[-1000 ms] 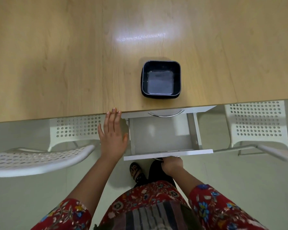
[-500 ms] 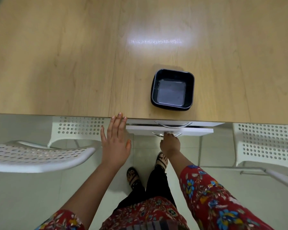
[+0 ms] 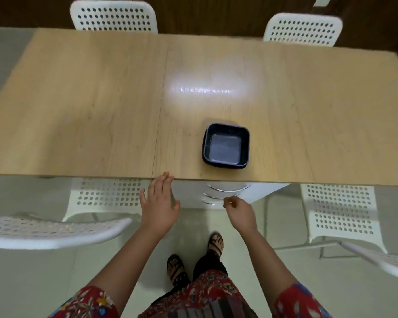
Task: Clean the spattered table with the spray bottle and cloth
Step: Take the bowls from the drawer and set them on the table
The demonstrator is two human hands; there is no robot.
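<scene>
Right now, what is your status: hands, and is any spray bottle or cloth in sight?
Left hand open, fingertips at table edge. Right hand curled by drawer handle, grip unclear. No bottle or cloth seen. Black dish on table.

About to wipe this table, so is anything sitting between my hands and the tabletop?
Yes: a black dish stands on the table near its front edge, just beyond your right hand. Your left hand is at the edge.

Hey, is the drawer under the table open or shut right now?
Shut. The drawer fronts under the table sit flush, handles stacked, no interior showing. The right hand is beside the lowest handle.
</scene>
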